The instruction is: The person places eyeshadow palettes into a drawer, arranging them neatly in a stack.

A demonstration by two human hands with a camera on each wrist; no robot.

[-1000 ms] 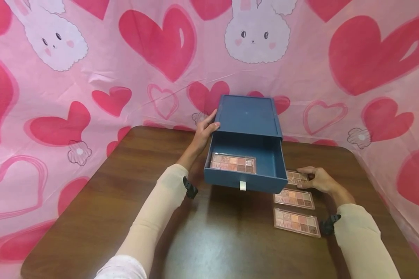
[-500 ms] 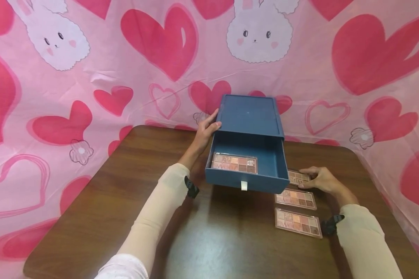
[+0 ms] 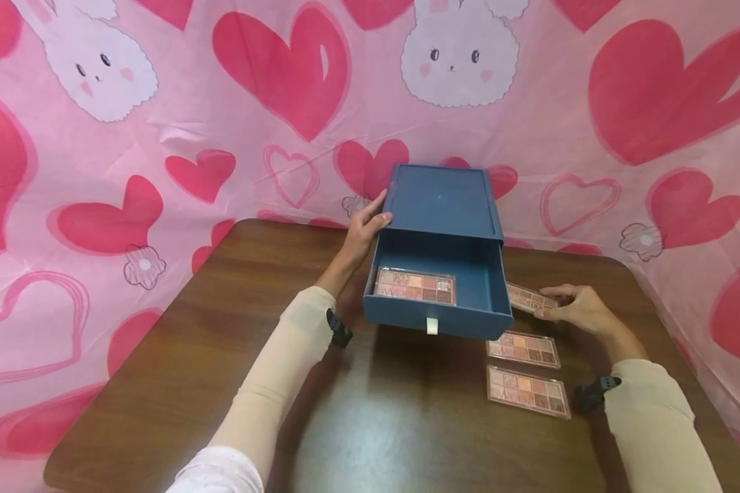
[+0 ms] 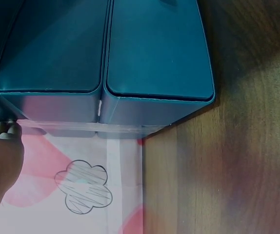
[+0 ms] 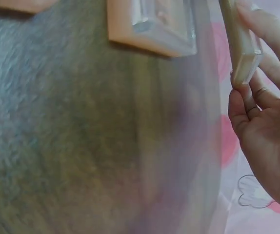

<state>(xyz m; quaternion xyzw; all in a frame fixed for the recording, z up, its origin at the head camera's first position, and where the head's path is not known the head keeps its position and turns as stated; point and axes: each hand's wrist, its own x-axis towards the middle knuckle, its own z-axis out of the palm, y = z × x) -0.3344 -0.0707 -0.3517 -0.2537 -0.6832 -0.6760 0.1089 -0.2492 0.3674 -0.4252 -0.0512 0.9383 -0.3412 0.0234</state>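
Observation:
A blue drawer unit [image 3: 442,200] stands at the back of the table, its top drawer [image 3: 475,281] pulled out. One eyeshadow palette [image 3: 414,286] lies in the left part of that drawer. My left hand [image 3: 362,236] rests against the unit's left side, thumb at the top edge. To the right of the drawer, my right hand [image 3: 582,313] pinches another eyeshadow palette [image 3: 527,299] by its right end, tilted and lifted off the table; the drawer hides its left end. In the right wrist view, thumb and fingers grip this palette [image 5: 243,48] at its edge.
Two more palettes, one nearer the drawer [image 3: 523,349] and one closer to me [image 3: 528,391], lie on the brown wooden table [image 3: 321,424]. A pink cloth with hearts and rabbits [image 3: 253,82] hangs behind the table. Stacked tiers of the unit [image 4: 154,48] show in the left wrist view.
My right hand has raised the rear palette off the table and tilted it, moving slightly right and up. The left hand and the drawer unit have stayed in place.

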